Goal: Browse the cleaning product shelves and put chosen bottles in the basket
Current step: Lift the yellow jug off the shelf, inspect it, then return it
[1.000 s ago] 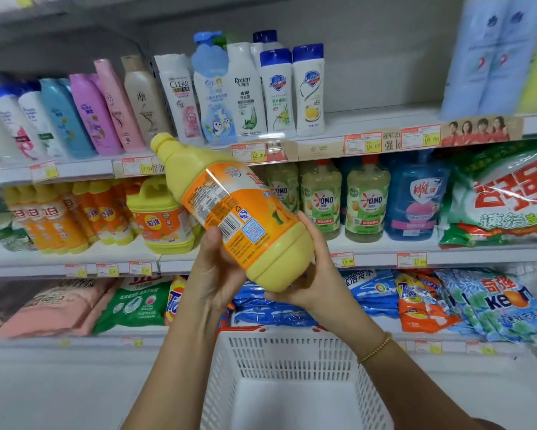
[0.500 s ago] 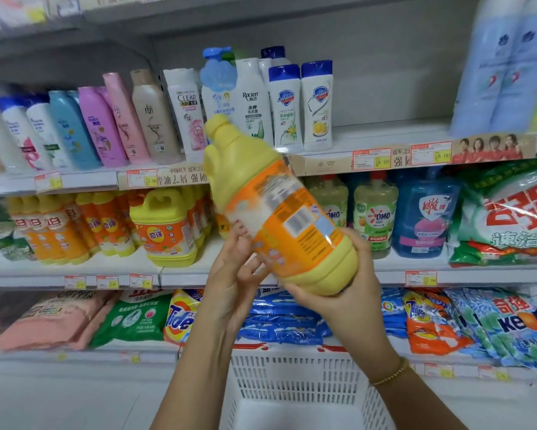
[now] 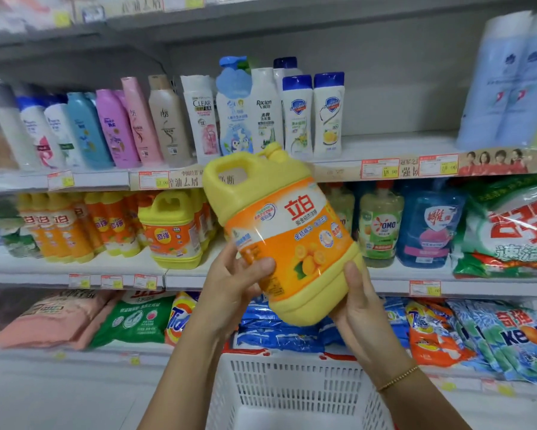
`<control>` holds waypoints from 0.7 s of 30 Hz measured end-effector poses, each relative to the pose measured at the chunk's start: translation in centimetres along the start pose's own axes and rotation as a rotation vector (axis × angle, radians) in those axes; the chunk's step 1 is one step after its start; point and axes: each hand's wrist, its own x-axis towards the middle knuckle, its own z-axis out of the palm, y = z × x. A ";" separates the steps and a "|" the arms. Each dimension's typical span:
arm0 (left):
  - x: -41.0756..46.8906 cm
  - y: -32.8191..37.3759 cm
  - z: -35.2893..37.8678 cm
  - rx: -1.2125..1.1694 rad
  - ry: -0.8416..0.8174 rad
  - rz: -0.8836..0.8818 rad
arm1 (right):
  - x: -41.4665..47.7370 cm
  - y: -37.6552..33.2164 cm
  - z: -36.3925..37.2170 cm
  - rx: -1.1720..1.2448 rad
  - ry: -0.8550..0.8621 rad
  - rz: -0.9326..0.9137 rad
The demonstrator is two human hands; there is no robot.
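Note:
A big yellow detergent jug with an orange label and a moulded handle is held up in front of the shelves, tilted with its cap toward the upper right and its front label facing me. My left hand grips its lower left side, thumb across the label. My right hand cups its base from the right, thumb on the side. Directly below hangs the white plastic basket, whose visible part holds nothing.
Shampoo bottles line the upper shelf. The middle shelf carries yellow-orange dish soap bottles, green Omo bottles and a blue bottle. Bagged washing powders fill the bottom shelf.
The jug has been turned in both hands from its back label to its front label and now stands more upright. The view has tilted up and moved closer to the shelves.

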 end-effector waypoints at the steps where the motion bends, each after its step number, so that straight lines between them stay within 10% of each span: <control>1: -0.1 -0.2 -0.2 0.020 0.048 0.010 | 0.0 0.1 0.1 -0.089 0.007 -0.053; 13: -0.3 -0.6 0.1 -0.213 0.136 0.135 | 0.5 0.5 0.0 -1.244 -0.067 -0.717; 21: 0.0 0.3 2.2 -0.515 -0.048 0.074 | 0.5 -0.8 -0.2 -1.151 0.031 -1.033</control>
